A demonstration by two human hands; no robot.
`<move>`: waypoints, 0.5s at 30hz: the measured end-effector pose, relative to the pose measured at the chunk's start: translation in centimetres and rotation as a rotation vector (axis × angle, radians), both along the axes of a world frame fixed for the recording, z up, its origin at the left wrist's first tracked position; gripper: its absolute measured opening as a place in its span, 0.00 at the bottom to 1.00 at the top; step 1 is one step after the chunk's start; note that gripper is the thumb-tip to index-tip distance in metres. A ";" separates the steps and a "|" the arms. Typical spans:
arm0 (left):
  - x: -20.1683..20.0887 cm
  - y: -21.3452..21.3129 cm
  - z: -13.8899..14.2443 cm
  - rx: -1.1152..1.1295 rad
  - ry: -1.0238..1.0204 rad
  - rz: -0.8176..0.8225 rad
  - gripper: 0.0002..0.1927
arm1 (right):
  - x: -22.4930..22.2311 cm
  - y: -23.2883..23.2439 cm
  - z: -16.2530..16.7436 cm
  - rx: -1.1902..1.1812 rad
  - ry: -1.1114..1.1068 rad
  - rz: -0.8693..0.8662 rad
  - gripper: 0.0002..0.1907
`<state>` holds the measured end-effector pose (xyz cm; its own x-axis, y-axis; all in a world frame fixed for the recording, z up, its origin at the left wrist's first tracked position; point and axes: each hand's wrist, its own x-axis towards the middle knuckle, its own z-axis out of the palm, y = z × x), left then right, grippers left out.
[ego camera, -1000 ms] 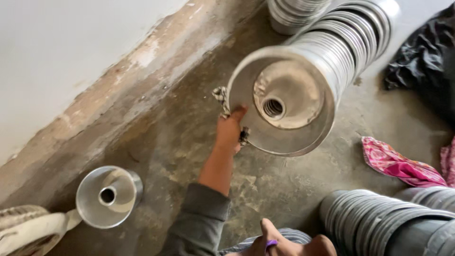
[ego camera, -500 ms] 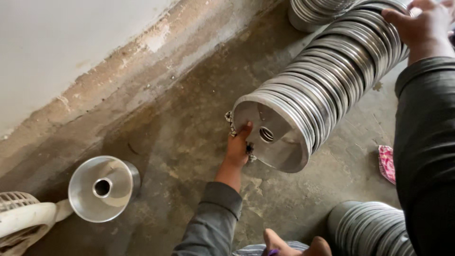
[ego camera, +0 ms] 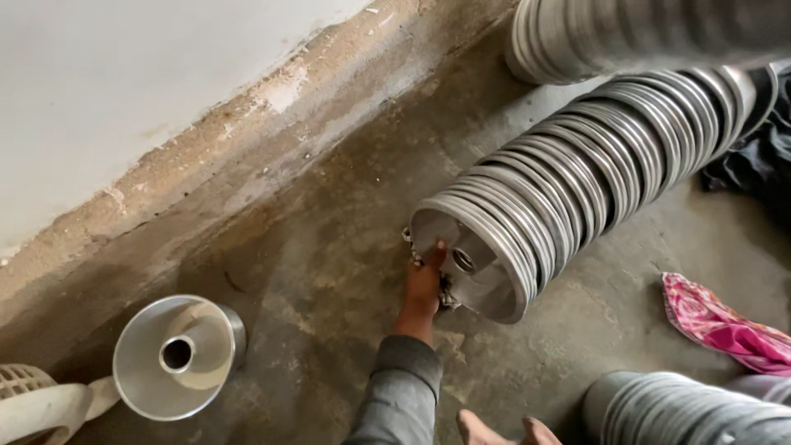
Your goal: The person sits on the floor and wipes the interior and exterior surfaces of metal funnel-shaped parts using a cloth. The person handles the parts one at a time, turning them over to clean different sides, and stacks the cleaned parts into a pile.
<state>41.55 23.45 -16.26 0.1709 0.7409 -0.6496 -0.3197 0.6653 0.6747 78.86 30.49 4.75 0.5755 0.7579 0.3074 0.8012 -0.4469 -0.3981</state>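
Note:
My left hand [ego camera: 424,278] reaches forward in a grey sleeve and grips the lower rim of the front pan in a long stack of nested metal pans [ego camera: 593,165]. The stack lies on its side on the concrete floor, running away to the upper right. Its open end faces me, showing a central tube inside the front pan. A small metal chain-like bit sits by my fingers. My right hand is out of view.
Another stack of pans [ego camera: 626,33] lies at the top, a third [ego camera: 684,412] at bottom right. A single pan [ego camera: 177,354] stands at left beside a white plastic object [ego camera: 33,404]. A pink cloth [ego camera: 725,325] and dark cloth [ego camera: 758,165] lie right. A wall [ego camera: 124,82] runs along the left.
The stack, raised with its open end towards me a second ago, has come down onto the floor. My right hand, which was on the stack's far end, has left the view.

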 end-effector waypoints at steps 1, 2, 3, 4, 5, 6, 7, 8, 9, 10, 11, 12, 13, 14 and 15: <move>0.2 -0.1 0.2 0.075 -0.023 0.004 0.27 | -0.1 -0.1 0.2 0.002 0.003 0.004 0.33; 0.2 -0.1 0.5 0.161 -0.045 0.007 0.26 | -0.3 -0.2 0.3 0.015 0.012 0.008 0.33; 0.3 0.0 0.9 0.246 -0.065 0.013 0.25 | -0.5 -0.4 0.4 0.024 0.020 0.009 0.33; 0.3 -0.1 1.1 0.192 -0.151 0.032 0.26 | -0.9 -0.5 0.6 0.031 0.026 0.014 0.33; 0.1 -0.1 1.4 0.136 -0.237 0.053 0.26 | -1.5 -0.7 0.5 0.041 0.033 0.022 0.32; 0.0 0.1 1.5 0.088 -0.327 0.074 0.26 | -1.9 -0.8 0.7 0.055 0.042 0.027 0.32; -0.4 0.0 1.5 -0.008 -0.402 0.119 0.26 | -2.4 -1.0 0.7 0.076 0.051 0.039 0.32; -0.9 0.1 1.4 -0.102 -0.477 0.163 0.27 | -2.9 -1.2 0.4 0.109 0.075 0.060 0.32; -1.5 0.0 1.2 -0.198 -0.550 0.210 0.28 | -3.7 -1.4 0.1 0.142 0.100 0.089 0.32; -2.5 -0.2 0.8 -0.108 -0.572 0.153 0.28 | -4.6 -1.9 -0.4 0.174 0.176 0.150 0.32; -3.3 -0.3 0.4 -0.045 -0.616 0.117 0.28 | -5.8 -2.3 -1.1 0.220 0.266 0.235 0.32; -4.2 -0.7 0.0 -0.047 -0.598 0.127 0.28 | -7.3 -2.9 -1.9 0.254 0.407 0.341 0.32; -5.2 -1.0 -0.4 -0.055 -0.575 0.137 0.28 | -9.0 -3.2 -2.7 0.272 0.558 0.461 0.31; -6.0 -1.5 -0.9 -0.075 -0.550 0.153 0.28 | -10.9 -3.3 -3.5 0.277 0.701 0.595 0.31; -6.8 -1.8 -1.2 -0.097 -0.509 0.174 0.28 | -13.1 -3.2 -4.2 0.257 0.823 0.683 0.31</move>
